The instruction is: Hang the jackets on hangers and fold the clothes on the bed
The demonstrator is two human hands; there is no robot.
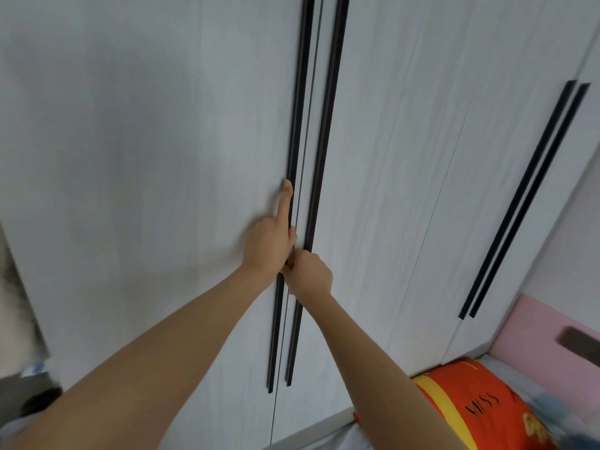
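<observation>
Head view: a person faces a white wardrobe [146, 141], both bare arms stretched forward and up to the middle door seam
Left hand [268, 245]: index finger [285, 203] straight, laid along the left bar handle [300, 92]; remaining fingers hooked round that handle
Right hand [308, 274]: just below, touching the left; fingers curled tight on the right bar handle [331, 92]
Bed [331, 441]: lower right, beside the wardrobe, with a pink headboard [545, 323]
Orange cloth [470, 407]: lies on the bed
Writing: "MISS" in black on the orange cloth
</observation>
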